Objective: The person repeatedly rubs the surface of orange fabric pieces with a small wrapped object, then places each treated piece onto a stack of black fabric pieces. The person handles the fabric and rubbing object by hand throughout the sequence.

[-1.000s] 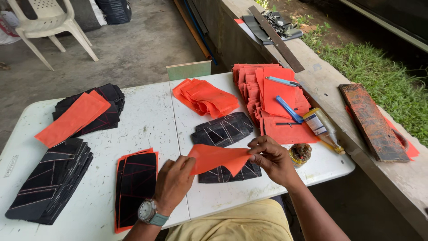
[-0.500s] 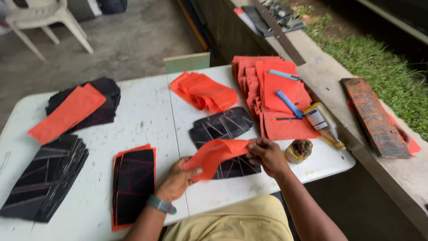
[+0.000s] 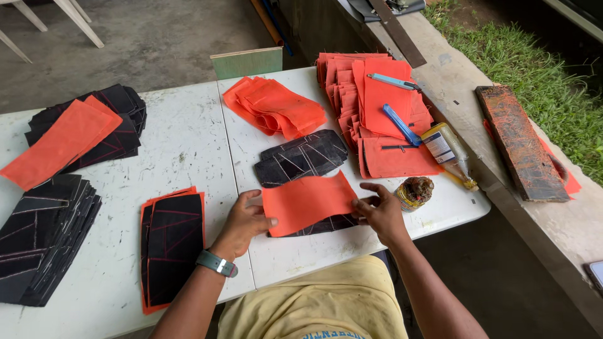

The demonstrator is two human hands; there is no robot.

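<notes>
White folding table on a concrete floor, grass off to the right. Both hands are on one orange fabric piece, stretched flat over a black panel at the near edge. Left hand pinches its left end, thumb on top; right hand grips the right end, fingers spread. Just beside the right hand sits a small glue-crusted pot.
</notes>
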